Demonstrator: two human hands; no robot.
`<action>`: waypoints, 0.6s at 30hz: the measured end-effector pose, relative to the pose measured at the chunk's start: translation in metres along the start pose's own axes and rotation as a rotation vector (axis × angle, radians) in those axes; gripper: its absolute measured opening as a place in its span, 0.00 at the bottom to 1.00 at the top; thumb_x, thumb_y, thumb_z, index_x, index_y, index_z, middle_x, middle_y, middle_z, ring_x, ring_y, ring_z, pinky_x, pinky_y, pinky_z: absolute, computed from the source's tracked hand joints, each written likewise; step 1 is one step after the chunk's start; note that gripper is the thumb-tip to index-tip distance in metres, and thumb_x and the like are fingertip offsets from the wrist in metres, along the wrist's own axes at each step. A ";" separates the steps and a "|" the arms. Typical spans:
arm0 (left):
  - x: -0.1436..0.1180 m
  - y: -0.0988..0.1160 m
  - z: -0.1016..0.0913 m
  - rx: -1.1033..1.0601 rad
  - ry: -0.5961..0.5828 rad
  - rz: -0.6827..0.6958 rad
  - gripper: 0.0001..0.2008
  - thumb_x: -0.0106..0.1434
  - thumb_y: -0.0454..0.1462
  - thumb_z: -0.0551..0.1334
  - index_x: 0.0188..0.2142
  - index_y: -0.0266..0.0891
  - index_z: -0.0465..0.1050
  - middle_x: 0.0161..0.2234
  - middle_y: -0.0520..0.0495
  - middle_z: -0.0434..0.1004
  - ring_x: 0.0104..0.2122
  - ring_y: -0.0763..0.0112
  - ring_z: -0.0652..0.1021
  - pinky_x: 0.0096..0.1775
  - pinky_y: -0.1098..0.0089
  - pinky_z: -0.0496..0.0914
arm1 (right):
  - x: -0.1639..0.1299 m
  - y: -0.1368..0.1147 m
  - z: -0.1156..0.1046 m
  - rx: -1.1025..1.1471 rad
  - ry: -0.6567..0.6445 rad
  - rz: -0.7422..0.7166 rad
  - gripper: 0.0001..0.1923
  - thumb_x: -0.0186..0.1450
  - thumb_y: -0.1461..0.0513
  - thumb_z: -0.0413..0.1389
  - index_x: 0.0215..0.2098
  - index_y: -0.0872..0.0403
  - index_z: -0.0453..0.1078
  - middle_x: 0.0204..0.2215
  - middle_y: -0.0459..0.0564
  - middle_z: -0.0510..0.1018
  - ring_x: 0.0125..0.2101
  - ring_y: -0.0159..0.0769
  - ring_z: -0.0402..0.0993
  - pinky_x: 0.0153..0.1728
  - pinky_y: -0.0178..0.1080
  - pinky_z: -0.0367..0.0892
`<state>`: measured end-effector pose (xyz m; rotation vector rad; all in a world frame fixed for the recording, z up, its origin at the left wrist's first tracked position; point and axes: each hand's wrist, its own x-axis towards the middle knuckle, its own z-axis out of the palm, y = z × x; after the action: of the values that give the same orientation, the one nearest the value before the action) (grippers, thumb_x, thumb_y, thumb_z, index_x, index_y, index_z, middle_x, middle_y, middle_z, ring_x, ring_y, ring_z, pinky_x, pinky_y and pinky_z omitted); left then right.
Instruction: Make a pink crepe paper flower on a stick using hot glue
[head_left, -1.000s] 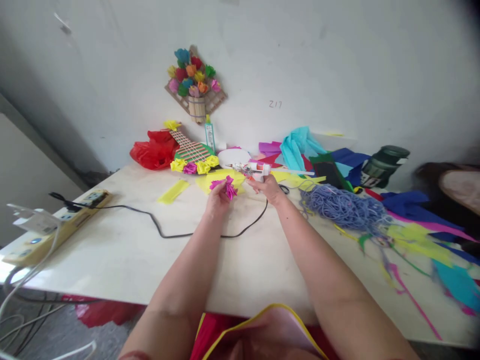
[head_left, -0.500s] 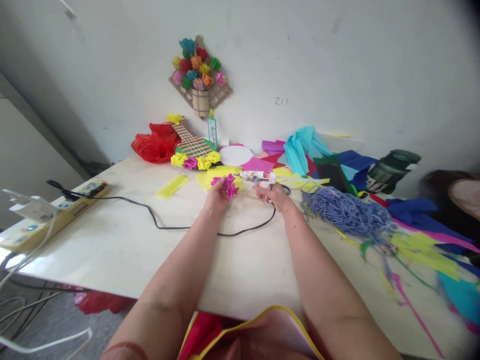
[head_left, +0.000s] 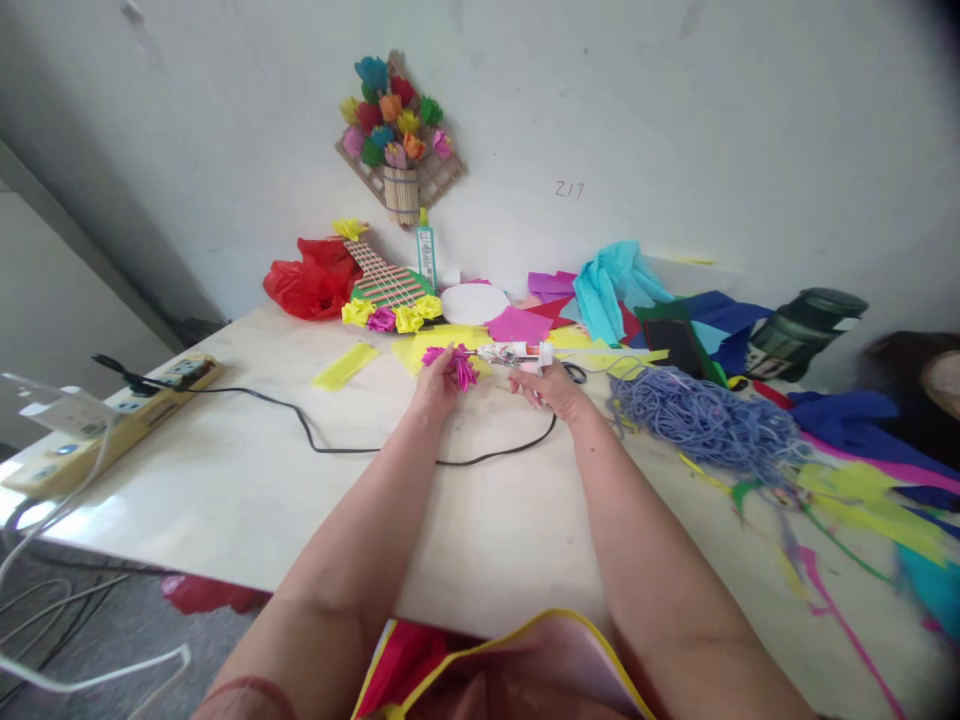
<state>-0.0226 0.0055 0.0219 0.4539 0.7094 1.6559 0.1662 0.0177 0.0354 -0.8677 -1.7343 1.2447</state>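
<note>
left hand [head_left: 433, 388] is pinched shut around a pink paper flower [head_left: 450, 363], holding it just above the counter [head_left: 225, 480] near the far middle. right hand [head_left: 551, 388] is wrapped around the grip of a white glue gun [head_left: 514, 353], nozzle pointing left, its tip right up against the flower's petals; whether it actually touches i cannot tell from here. the gun's black cord [head_left: 360, 448] loops back across the counter to the yellow power strip [head_left: 105, 420] at the left edge.

so this looks like the gluing step: a dab going onto the folded pink piece. what comes next, i'd judge, calls for a steady squeeze of the trigger with the flower kept still, then pressing the petals together without fingers meeting hot glue.

around them: yellow paper [head_left: 450, 345] under the flower, a tangle of blue-grey string [head_left: 697, 420] to the right, loose coloured paper sheets [head_left: 615, 285] far right, a striped guitar-shaped piece with yellow flowers [head_left: 390, 295] by the wall, and a paper bouquet [head_left: 394, 125] hung above it.
</note>
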 end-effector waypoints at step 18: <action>0.002 -0.003 0.003 0.047 0.001 0.042 0.11 0.54 0.41 0.67 0.27 0.35 0.70 0.20 0.51 0.73 0.19 0.74 0.74 0.28 0.71 0.73 | 0.001 0.002 0.000 -0.118 0.031 0.003 0.17 0.52 0.50 0.60 0.23 0.56 0.67 0.12 0.43 0.69 0.11 0.25 0.57 0.16 0.33 0.55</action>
<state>-0.0184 0.0087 0.0217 0.5045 0.7457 1.6812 0.1658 0.0192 0.0334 -0.9538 -1.7969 1.1343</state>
